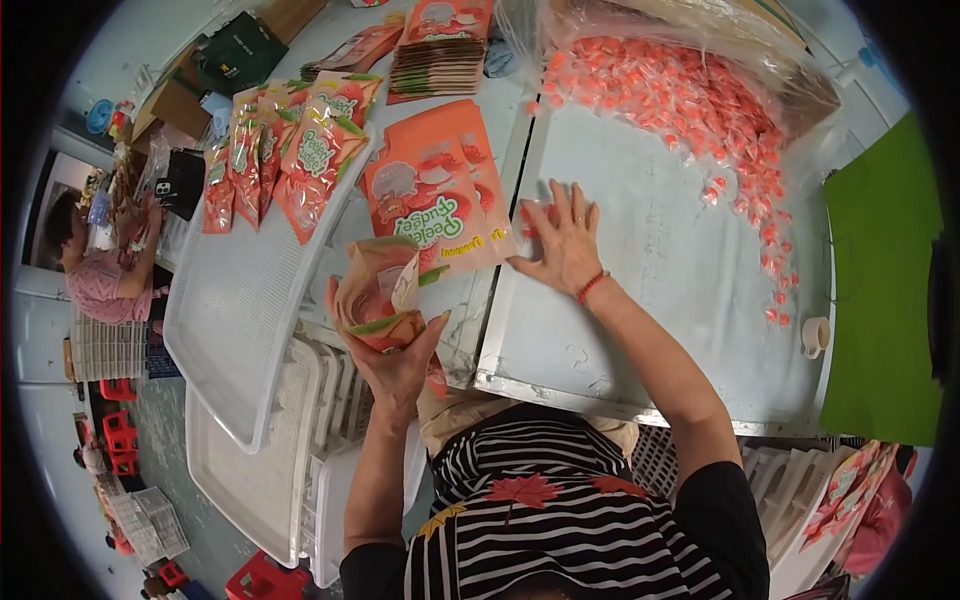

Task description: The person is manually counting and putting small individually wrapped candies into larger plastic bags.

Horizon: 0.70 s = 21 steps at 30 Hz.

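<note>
My left hand (pixel 396 372) grips an open candy pouch (pixel 372 292) from below, fingers on one side and thumb on the other. The pouch's mouth gapes upward, and how full it is cannot be made out. My right hand (pixel 568 245) lies palm down on the metal table (pixel 640 290), fingers spread, a red band at its wrist. A few red wrapped candies (pixel 535 218) show beside and under its fingers. Between my hands and farther off, flat printed pouches (pixel 440 190) overlap on the table. A large heap of wrapped candies (pixel 680 95) spreads across the far right.
Filled pouches (pixel 315 150) lie on a white mesh tray (pixel 225 330) at the left, above stacked trays (pixel 265 450). Behind stands a pile of pouches (pixel 440 65). A tape roll (pixel 816 337) sits at the right edge near a green panel (pixel 880 280). Another person (pixel 110 270) works far left.
</note>
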Available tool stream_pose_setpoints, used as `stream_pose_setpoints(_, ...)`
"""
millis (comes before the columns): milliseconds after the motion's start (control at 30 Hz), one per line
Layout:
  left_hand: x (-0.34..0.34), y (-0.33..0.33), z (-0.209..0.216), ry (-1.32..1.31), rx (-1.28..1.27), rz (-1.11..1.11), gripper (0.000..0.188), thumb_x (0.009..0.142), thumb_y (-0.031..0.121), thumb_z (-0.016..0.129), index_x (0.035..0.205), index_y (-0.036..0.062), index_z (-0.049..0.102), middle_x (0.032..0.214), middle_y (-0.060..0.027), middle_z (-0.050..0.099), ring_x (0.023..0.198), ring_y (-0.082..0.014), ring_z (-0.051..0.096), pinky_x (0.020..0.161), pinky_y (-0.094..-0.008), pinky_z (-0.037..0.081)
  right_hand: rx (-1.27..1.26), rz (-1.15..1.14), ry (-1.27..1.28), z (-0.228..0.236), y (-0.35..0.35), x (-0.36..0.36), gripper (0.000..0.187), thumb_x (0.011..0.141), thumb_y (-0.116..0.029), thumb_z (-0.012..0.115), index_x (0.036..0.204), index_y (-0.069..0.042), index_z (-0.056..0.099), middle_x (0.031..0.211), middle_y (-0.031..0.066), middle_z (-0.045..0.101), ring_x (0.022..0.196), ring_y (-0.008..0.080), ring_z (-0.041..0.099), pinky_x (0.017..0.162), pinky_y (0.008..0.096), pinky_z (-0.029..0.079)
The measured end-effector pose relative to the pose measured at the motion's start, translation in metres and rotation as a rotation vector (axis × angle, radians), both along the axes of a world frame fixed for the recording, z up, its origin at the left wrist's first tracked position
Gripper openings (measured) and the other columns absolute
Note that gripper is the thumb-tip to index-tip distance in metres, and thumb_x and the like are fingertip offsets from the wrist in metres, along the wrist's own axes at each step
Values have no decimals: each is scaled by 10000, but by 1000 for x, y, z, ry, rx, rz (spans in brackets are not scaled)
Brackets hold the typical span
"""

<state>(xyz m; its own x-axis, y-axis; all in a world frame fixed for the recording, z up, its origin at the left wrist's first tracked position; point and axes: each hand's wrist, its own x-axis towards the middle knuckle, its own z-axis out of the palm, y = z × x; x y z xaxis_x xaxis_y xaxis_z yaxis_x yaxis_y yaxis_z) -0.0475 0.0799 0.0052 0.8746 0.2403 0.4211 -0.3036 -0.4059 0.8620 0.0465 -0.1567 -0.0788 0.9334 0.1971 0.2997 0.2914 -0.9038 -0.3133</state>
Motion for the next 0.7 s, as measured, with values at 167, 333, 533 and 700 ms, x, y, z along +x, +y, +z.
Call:
stream_pose_setpoints(167,-1,0,0,-17,218,11,1148,565,95,893,1433,-22,150,1365,-154,340,1217,-235,423,1051,-354,338,6,132,-146,0,-13,11,435,753,-360,682,1106,-113,615,1287,184,444,1186,371,398,925,501,327)
stream_pose_setpoints(333,2,-9,-5,-5,22,-26,1138,556,106,901,1424,-28,177,1349,-158,371,1211,-235,434,1052,-363,338,23,111,-242,4,-35,-13,326,773,-284,686,1035,-100,629,1100,124,539,1086,299,488,884,452,364)
stream_pose_setpoints(533,25,-65,2,24,26,-190,1093,555,137,897,1405,-12,227,1316,-172,410,1191,-271,448,1016,-405,366,19,-64,-250,-12,-66,-6,131,765,-226,673,793,-101,643,747,48,544,652,239,557,542,354,448)
stream_pose_setpoints(700,37,-95,4,-97,345,-229,1062,560,192,893,1389,4,256,1280,-208,423,1191,-342,434,998,-450,360,571,-266,-80,19,-77,1,233,850,-254,600,707,-74,557,675,-2,494,568,172,514,485,293,405)
